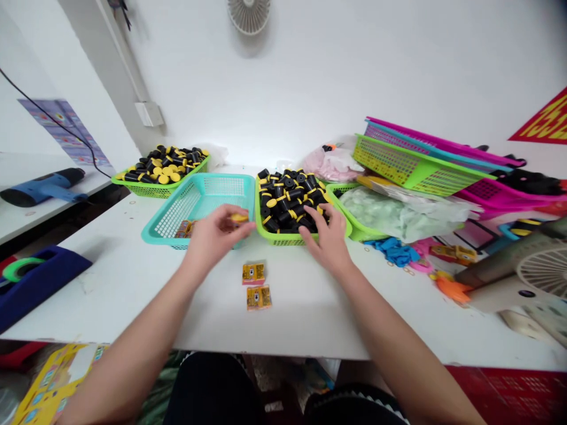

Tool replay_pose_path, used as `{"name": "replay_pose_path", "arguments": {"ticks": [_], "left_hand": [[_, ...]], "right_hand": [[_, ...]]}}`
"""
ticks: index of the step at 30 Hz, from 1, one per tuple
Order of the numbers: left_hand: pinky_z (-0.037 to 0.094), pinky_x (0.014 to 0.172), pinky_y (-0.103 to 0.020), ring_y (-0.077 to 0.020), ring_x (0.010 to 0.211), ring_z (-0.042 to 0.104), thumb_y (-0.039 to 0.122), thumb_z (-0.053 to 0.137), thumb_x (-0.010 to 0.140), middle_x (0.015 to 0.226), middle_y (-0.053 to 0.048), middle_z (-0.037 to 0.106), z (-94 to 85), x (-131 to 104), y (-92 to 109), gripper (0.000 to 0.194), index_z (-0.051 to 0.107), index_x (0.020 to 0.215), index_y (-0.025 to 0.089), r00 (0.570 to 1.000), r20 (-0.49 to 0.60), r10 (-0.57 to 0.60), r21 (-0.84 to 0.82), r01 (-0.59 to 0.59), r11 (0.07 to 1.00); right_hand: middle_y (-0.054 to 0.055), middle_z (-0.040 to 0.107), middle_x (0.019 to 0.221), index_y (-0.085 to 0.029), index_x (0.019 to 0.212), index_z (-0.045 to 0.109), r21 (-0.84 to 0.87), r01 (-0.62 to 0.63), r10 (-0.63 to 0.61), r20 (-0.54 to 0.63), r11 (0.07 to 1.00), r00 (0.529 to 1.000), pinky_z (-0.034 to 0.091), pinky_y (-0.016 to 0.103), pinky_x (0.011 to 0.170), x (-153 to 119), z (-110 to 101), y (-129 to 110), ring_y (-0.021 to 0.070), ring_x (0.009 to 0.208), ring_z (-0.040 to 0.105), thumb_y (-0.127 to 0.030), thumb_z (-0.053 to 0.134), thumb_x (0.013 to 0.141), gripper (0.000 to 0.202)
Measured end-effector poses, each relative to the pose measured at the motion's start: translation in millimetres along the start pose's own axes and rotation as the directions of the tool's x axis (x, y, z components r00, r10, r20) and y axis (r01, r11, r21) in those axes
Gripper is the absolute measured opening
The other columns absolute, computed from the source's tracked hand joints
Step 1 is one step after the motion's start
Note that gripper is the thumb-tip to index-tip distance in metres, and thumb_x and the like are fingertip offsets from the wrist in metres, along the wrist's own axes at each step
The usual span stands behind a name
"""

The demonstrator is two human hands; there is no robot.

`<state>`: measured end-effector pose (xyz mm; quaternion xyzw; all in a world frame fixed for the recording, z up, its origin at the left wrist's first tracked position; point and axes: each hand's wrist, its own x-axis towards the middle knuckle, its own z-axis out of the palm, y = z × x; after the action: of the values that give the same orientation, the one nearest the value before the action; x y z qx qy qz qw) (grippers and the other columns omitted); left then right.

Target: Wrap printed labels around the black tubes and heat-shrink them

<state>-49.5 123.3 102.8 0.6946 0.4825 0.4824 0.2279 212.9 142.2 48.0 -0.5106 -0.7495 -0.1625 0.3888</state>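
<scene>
My left hand (215, 233) is closed around a small yellow piece (240, 218), mostly covered by the fingers, above the near right corner of a turquoise basket (155, 239). A few orange printed packets (183, 229) lie in that basket. My right hand (326, 236) reaches over the near rim of a green basket (283, 239), fingers apart, its tips at a heap of black cylinders with yellow caps (290, 198). Between my arms, two flat orange and yellow packets lie on the white table, a farther packet (253, 273) and a nearer packet (258, 297).
Another green basket (157, 190) of black and yellow pieces stands back left. At right are a bag-filled green basket (357, 230), stacked baskets (425, 165) and a fan (540, 271). A blue tape dispenser (48, 277) and a heat gun (48, 186) are at left.
</scene>
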Motion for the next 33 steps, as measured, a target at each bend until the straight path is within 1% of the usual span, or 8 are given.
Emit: {"name": "replay_pose_path", "arguments": {"ticks": [3,7,16,19,23,27,30,33], "left_hand": [[0.050,0.066,-0.026,-0.0182,0.075,0.068,0.044,0.077,0.072,0.087,-0.003,0.072,-33.2,32,-7,0.033,0.069,0.094,0.021,0.994,-0.010,-0.108,0.183,0.108,0.977],[0.048,0.074,-0.026,-0.0167,0.071,0.068,0.039,0.075,0.074,0.072,0.000,0.071,-52.6,85,-41,0.025,0.070,0.090,0.020,0.971,0.050,-0.234,0.425,0.191,0.885],[0.046,0.072,-0.030,-0.0217,0.070,0.063,0.029,0.080,0.067,0.059,-0.005,0.066,-32.1,132,-109,0.019,0.067,0.070,0.016,0.915,0.087,-0.394,0.683,0.233,0.693],[0.046,0.072,-0.030,-0.0232,0.071,0.065,0.036,0.081,0.066,0.062,-0.006,0.068,-25.5,129,-114,0.023,0.069,0.072,0.016,0.890,0.135,-0.435,0.712,0.218,0.667],[0.048,0.080,-0.032,-0.0282,0.088,0.067,0.041,0.078,0.069,0.087,-0.013,0.074,-21.7,124,-108,0.031,0.072,0.086,0.016,0.864,0.190,-0.466,0.761,0.171,0.626],[0.041,0.098,-0.052,-0.0378,0.115,0.058,0.043,0.060,0.087,0.122,-0.023,0.064,-23.2,110,-73,0.052,0.058,0.129,0.013,0.904,0.156,-0.399,0.800,0.121,0.587],[0.030,0.110,-0.051,-0.0307,0.131,0.047,0.040,0.035,0.100,0.140,-0.015,0.054,-19.8,65,-39,0.047,0.045,0.141,0.021,0.961,0.212,-0.180,0.770,-0.051,0.636],[0.047,0.099,-0.034,-0.0208,0.109,0.064,0.036,0.033,0.101,0.123,-0.010,0.067,-3.2,-14,-22,0.039,0.061,0.123,0.021,0.853,0.513,0.093,0.544,-0.407,0.734]], "right_hand": [[0.013,0.057,0.118,-0.028,0.132,0.057,-0.109,-0.137,0.159,0.226,0.985,0.961,0.049,0.046,0.086,9,2,19,0.0290,0.102,0.058,-0.047,0.039,0.097,0.044],[0.008,0.062,0.104,-0.036,0.133,0.057,-0.128,-0.072,0.113,0.353,0.989,0.929,0.049,0.039,0.076,13,3,19,0.0248,0.092,0.060,-0.049,0.033,0.099,0.043],[0.007,0.073,0.100,-0.027,0.122,0.063,-0.058,-0.112,0.126,0.423,0.992,0.897,0.046,0.046,0.086,15,-3,10,0.0282,0.098,0.065,-0.054,0.040,0.097,0.043],[0.005,0.072,0.106,-0.030,0.127,0.060,0.071,-0.143,0.113,0.329,0.987,0.938,0.049,0.044,0.086,12,-1,11,0.0261,0.100,0.066,-0.050,0.051,0.093,0.040],[0.008,0.060,0.124,-0.028,0.121,0.062,0.296,-0.127,0.133,0.001,0.947,0.991,0.056,0.039,0.084,6,8,14,0.0242,0.109,0.062,-0.030,0.057,0.089,0.033],[0.014,0.046,0.129,-0.024,0.120,0.060,0.452,-0.101,0.251,-0.284,0.886,0.925,0.059,0.040,0.086,3,13,17,0.0242,0.116,0.057,-0.022,0.056,0.087,0.033],[0.014,0.044,0.129,-0.024,0.121,0.058,0.490,-0.099,0.275,-0.301,0.866,0.913,0.060,0.039,0.086,4,9,14,0.0239,0.116,0.057,-0.026,0.058,0.089,0.032],[0.013,0.048,0.126,-0.025,0.111,0.064,0.466,-0.066,0.225,-0.295,0.882,0.929,0.060,0.042,0.085,4,5,10,0.0250,0.113,0.059,-0.027,0.054,0.092,0.021]]}}
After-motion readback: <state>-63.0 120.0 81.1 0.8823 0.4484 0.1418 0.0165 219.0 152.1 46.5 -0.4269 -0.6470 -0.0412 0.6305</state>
